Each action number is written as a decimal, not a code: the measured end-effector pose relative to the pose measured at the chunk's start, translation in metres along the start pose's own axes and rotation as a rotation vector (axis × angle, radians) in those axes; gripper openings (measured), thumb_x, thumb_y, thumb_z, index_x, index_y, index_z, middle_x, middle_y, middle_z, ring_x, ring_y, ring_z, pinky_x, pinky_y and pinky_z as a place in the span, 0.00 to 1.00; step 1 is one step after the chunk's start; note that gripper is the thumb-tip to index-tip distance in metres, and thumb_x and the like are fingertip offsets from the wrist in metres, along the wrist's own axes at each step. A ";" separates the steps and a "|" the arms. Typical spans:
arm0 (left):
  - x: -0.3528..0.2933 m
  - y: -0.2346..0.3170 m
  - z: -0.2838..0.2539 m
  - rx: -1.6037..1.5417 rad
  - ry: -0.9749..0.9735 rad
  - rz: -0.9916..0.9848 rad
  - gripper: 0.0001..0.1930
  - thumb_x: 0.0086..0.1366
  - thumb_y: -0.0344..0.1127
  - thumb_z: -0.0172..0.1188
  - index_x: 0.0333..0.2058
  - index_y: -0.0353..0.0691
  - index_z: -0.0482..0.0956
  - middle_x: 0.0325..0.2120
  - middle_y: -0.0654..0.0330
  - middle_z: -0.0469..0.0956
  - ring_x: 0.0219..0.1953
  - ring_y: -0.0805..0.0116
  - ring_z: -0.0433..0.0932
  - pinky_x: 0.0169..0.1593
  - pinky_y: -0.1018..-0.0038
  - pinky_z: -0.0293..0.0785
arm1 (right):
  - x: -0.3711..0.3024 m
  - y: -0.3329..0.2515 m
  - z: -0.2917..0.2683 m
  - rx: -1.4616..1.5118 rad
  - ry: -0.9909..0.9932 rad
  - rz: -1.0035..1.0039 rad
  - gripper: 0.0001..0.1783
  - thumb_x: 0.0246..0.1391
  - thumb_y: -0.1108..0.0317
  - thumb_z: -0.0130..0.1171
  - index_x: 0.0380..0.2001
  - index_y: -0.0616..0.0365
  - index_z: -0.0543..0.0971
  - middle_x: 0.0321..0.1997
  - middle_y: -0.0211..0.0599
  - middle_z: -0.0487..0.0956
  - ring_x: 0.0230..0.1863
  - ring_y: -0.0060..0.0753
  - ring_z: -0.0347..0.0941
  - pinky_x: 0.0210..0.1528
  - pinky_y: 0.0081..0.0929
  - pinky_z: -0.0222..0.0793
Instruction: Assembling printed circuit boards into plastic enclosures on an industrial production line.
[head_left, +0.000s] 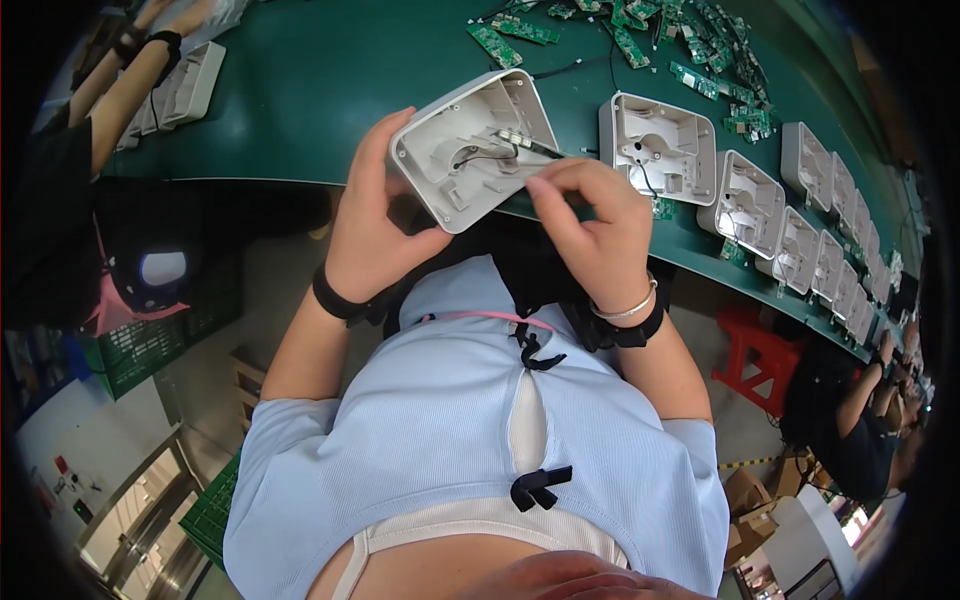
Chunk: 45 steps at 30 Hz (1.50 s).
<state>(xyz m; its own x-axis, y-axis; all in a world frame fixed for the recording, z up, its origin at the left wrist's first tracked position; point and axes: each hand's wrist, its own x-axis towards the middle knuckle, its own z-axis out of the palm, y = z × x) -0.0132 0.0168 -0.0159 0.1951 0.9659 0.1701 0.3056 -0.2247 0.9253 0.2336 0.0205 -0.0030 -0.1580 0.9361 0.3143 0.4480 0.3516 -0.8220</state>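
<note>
A white plastic housing (447, 190), open side up and tilted, is gripped at its left edge by my left hand (375, 205). The thumb lies along its near side and the fingers reach round the far left. Inside are moulded posts, a rounded recess and a thin dark wire (490, 155). A narrow green circuit board (520, 141) slants over the housing's right part, its dark end running to my right hand (595, 225). That hand is closed, thumb and forefinger pinched at the housing's right rim around the board's end. The exact grip point is partly hidden by the fingers.
More white housings (660, 150) with wires stand in rows along the green table (300, 90) to the right. Loose circuit boards (715, 45) are heaped at the back right. Another person's arms (110, 95) work at the far left, and a red stool (755, 360) is below the table.
</note>
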 end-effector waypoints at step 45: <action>0.000 -0.004 0.000 -0.336 -0.013 -0.142 0.57 0.48 0.18 0.74 0.74 0.36 0.47 0.66 0.49 0.66 0.65 0.54 0.75 0.64 0.59 0.79 | 0.008 0.004 0.005 0.076 -0.232 -0.334 0.10 0.47 0.78 0.71 0.33 0.54 0.85 0.41 0.31 0.83 0.47 0.40 0.79 0.56 0.36 0.67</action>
<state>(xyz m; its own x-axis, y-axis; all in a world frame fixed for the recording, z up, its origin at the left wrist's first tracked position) -0.0140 0.0173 -0.0197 0.1858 0.9821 0.0300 0.0072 -0.0319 0.9995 0.2300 0.0295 -0.0060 -0.4815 0.7451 0.4615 0.2736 0.6281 -0.7285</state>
